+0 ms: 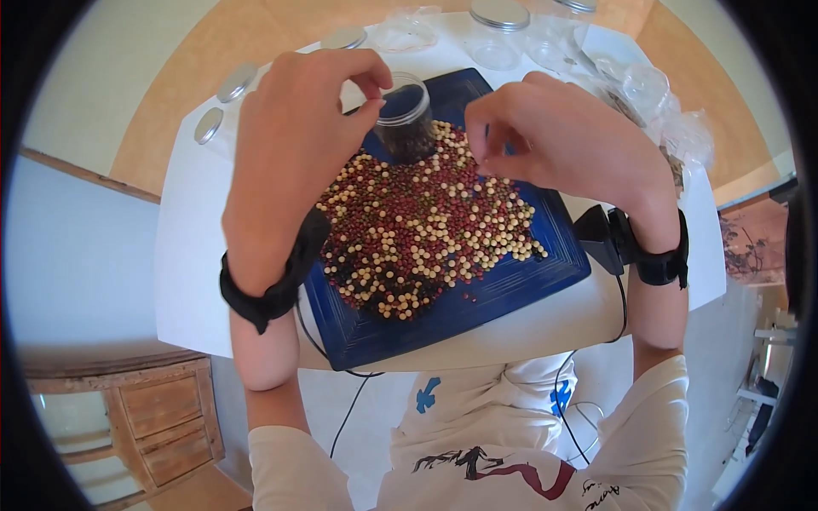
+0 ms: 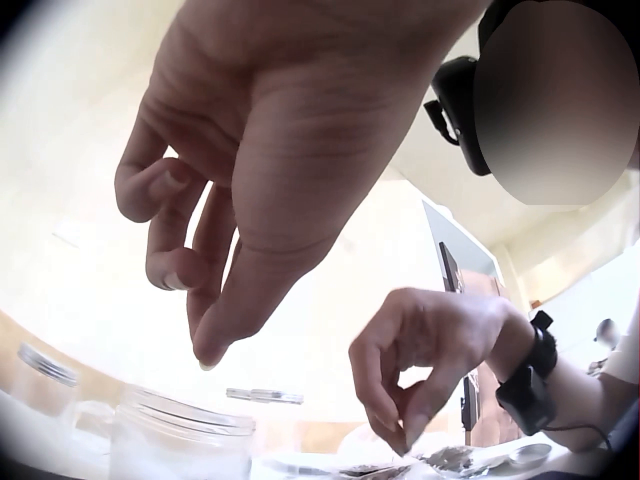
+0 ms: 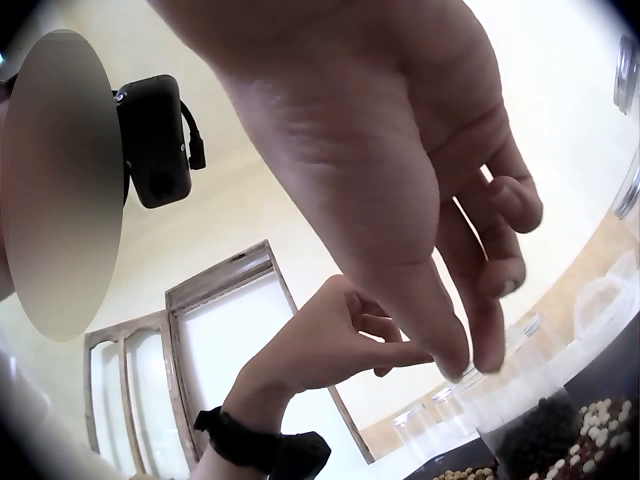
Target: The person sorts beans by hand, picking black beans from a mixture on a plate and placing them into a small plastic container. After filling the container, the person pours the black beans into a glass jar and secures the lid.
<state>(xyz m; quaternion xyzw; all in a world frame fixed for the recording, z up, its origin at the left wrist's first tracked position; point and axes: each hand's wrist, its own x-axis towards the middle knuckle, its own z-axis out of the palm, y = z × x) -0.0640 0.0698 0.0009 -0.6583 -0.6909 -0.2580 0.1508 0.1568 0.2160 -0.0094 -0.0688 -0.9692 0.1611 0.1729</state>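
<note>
On a blue tray (image 1: pixel 375 342), a jar (image 1: pixel 407 134) beside mixed beans (image 1: pixel 430 221).
The left hand (image 1: pixel 298 115) brings thumb and fingertips together near the jar's rim, the right hand (image 1: pixel 579 140) above the beans – whether either grip pinches one, I cannot tell. The jar stands upright at the pile's far edge, seemingly for easy reach; the tray likely keeps loose beans together.

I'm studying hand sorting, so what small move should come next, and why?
Probably bring the left hand over the mouth of the jar and part its fingertips: they are close together near the rim, and the open jar holds dark beans. Whether they pinch a bean, I can't tell.
</note>
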